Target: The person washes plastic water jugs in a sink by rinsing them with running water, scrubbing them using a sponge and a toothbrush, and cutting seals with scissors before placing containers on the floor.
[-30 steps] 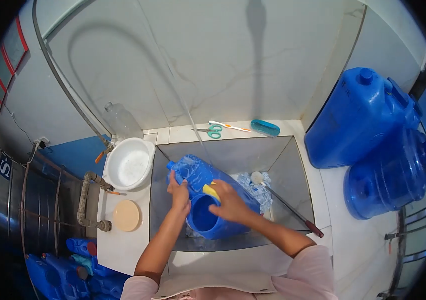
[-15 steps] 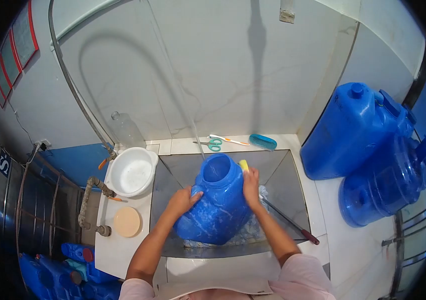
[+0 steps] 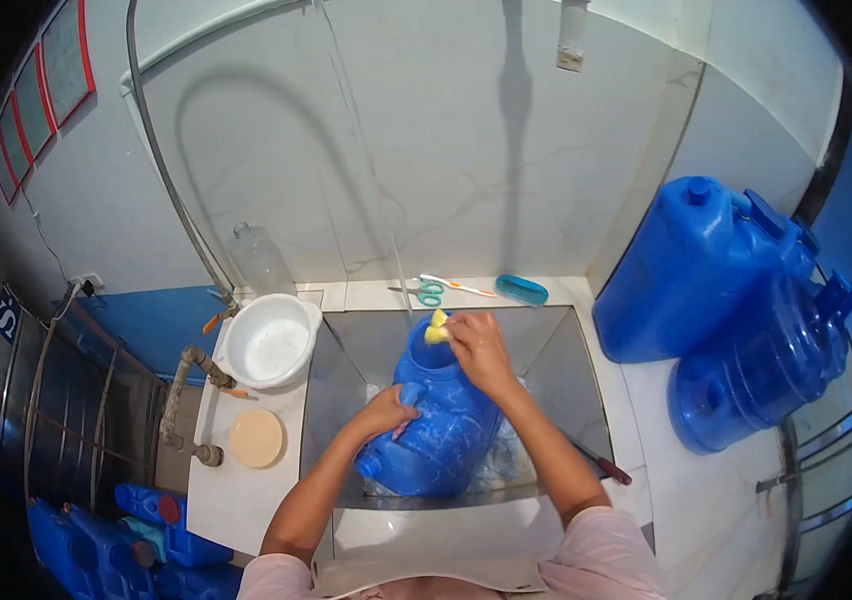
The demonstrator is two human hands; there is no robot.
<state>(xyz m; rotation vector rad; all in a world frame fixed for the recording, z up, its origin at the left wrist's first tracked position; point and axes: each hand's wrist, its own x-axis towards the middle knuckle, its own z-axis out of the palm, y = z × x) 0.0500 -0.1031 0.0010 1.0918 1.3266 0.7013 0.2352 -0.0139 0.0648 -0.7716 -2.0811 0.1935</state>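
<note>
A blue plastic water jug point(image 3: 441, 435) lies tilted in the sink point(image 3: 581, 375), its wide round mouth facing the back wall and white suds streaking its side. My left hand point(image 3: 386, 412) is closed around the handle on the jug's left side. Pinched in the fingers of my right hand point(image 3: 481, 350) is a yellow sponge point(image 3: 436, 329), held over the jug's mouth. The sponge covers part of the opening, so whether it touches the rim I cannot tell. Suds and something pale show in the sink under the jug.
Scissors point(image 3: 429, 293), a toothbrush point(image 3: 458, 286) and a teal brush point(image 3: 521, 290) lie on the back ledge. A white basin point(image 3: 269, 341) and a peach lid point(image 3: 257, 438) sit left. Large blue containers point(image 3: 681, 275) stand right. A dark-handled rod point(image 3: 601, 462) crosses the sink's right edge.
My right hand has moved from the jug's right side up and left to its mouth, bringing the sponge along. The jug has turned slightly, while my left hand keeps its hold.
</note>
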